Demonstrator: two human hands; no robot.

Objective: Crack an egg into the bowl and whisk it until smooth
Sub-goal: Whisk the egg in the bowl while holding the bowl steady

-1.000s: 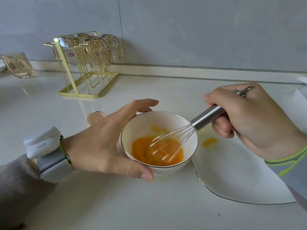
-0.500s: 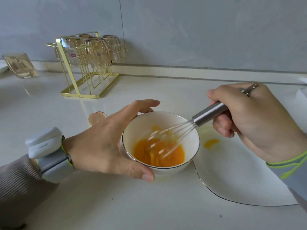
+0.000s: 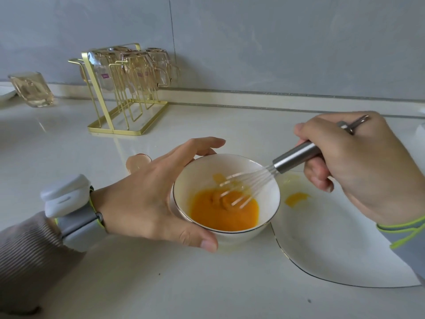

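Note:
A small white bowl (image 3: 200, 173) with a thin dark rim stands on the counter, holding beaten orange egg (image 3: 220, 215). My left hand (image 3: 147, 199) wraps around the bowl's left side, thumb at the near rim and fingers behind. My right hand (image 3: 358, 166) grips the steel handle of a wire whisk (image 3: 296, 155); its blurred wires dip into the egg from the right. An eggshell half (image 3: 138, 162) lies on the counter behind my left hand, partly hidden by it.
A white plate (image 3: 333, 249) with a yellow egg smear (image 3: 295, 199) lies right of the bowl, touching it. A gold rack (image 3: 128, 125) of upturned glasses stands at the back left, with one more glass (image 3: 32, 89) at the far left, by the grey wall.
The whisk wires have swept round inside the bowl and the egg looks more evenly orange. My left hand and the bowl have stayed put; the view has shifted slightly.

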